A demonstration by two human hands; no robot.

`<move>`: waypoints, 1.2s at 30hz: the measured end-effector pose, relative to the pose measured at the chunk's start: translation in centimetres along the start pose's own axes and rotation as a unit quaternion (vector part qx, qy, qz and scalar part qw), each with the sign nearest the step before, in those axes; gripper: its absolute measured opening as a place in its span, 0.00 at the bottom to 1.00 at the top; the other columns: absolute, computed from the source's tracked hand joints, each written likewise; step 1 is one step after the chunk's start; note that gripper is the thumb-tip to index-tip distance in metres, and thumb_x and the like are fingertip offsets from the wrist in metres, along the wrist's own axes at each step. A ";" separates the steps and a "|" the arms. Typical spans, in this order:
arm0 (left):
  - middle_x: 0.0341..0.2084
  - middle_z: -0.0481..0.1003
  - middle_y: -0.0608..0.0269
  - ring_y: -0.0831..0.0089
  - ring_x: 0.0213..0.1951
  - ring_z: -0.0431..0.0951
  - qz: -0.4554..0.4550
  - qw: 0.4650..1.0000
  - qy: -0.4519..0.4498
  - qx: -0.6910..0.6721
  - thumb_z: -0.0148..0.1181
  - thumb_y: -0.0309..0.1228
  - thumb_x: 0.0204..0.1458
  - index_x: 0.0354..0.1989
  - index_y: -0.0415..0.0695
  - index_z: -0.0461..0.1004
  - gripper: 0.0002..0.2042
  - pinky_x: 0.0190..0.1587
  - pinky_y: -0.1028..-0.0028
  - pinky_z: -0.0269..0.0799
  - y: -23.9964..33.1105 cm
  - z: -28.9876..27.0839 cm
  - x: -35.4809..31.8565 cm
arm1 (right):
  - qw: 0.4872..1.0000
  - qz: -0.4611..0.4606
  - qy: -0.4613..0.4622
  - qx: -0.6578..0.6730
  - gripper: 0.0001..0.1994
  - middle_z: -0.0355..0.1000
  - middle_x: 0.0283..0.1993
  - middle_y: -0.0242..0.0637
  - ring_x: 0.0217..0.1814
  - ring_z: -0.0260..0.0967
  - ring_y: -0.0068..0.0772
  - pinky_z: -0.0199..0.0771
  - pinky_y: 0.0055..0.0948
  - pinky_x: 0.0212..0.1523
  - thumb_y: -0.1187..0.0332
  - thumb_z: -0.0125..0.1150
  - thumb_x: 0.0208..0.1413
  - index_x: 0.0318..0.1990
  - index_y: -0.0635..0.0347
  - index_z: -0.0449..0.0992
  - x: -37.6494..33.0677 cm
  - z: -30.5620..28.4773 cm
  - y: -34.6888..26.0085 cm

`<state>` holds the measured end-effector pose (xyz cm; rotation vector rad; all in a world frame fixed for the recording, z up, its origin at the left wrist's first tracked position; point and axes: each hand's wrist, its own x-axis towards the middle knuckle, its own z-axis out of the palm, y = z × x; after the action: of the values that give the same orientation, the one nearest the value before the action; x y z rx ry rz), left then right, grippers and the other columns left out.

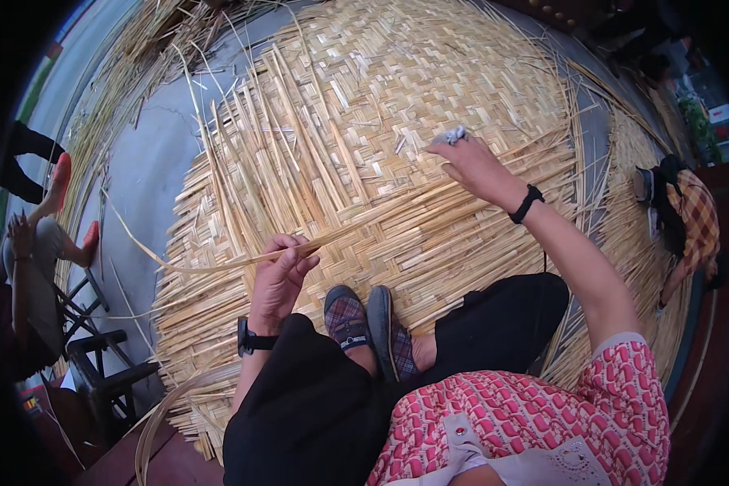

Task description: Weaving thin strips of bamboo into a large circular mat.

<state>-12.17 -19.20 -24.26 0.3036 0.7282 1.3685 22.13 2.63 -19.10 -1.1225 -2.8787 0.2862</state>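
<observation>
Between the thumb and fingers of my left hand [282, 271] is a long thin reed strip [344, 232]. One end of it curves away to the left, and the other runs right over the mat. My right hand [479, 170] is raised above the woven reed mat [429, 73], its thumb and a finger apart. Something grey-white [452, 135] is at its fingertips, too small to tell whether it is worn or held. Loose unwoven strips [287, 146] stick up from the mat ahead of my left hand. My shoes [370, 328] rest on the mat.
Loose reeds [130, 81] are heaped at the far left. A seated person [44, 235] is at the left, near a black stool [109, 364]. Another person in a checked orange shirt [697, 211] bends over more reed work [624, 219] at the right.
</observation>
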 end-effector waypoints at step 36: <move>0.37 0.77 0.60 0.70 0.40 0.78 -0.036 0.957 0.127 0.258 0.39 0.55 0.65 0.49 0.38 0.72 0.29 0.43 0.70 0.75 1.8 -6.2 14.3 | 0.638 0.246 -0.296 0.667 0.15 0.70 0.35 0.28 0.25 0.64 0.16 0.60 0.13 0.19 0.65 0.68 0.54 0.45 0.60 0.73 16.5 12.6 -3.5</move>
<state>-17.06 -6.50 -32.02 0.5111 1.3031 1.1427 6.35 9.29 -31.39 -1.3526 -1.4461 2.5502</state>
